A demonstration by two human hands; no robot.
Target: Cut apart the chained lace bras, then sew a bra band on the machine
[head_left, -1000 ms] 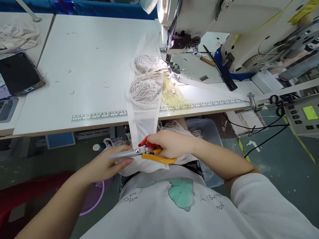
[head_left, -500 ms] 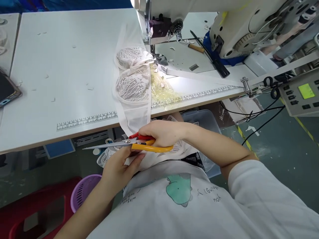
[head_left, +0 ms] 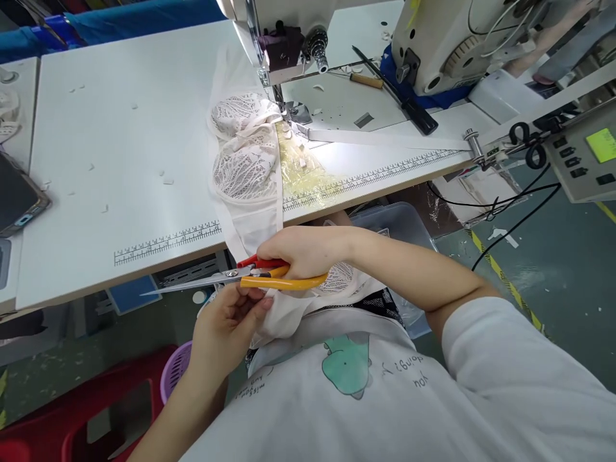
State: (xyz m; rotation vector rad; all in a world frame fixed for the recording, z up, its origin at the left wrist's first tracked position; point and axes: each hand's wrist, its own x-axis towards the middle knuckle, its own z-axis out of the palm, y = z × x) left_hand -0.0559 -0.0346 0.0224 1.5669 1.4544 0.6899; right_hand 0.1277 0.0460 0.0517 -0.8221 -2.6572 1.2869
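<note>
My right hand [head_left: 308, 249] is closed around the handles of a pair of scissors [head_left: 283, 282], one orange and one red. The long blades point left over the table's front edge, and look nearly shut. Below them, my left hand [head_left: 224, 330] has its fingers curled and thumb pressed in, pinching the edge of white bra fabric [head_left: 283, 314] on my lap. A white lace bra [head_left: 246, 168] lies on the table, with one edge under the sewing machine's presser foot, and its lower end hangs over the front edge toward my right hand.
The sewing machine [head_left: 289, 48] stands at the back. White tape [head_left: 385, 138] runs from it to a guide post on the right. A black-handled tool [head_left: 418, 115] lies near its base. A phone [head_left: 19, 199] is at far left. Below are a red stool [head_left: 96, 398] and purple basket [head_left: 177, 369].
The view has shifted slightly, so the table and machine sit differently in it. My left fingers have curled in more below the scissors. My right hand still grips the scissors.
</note>
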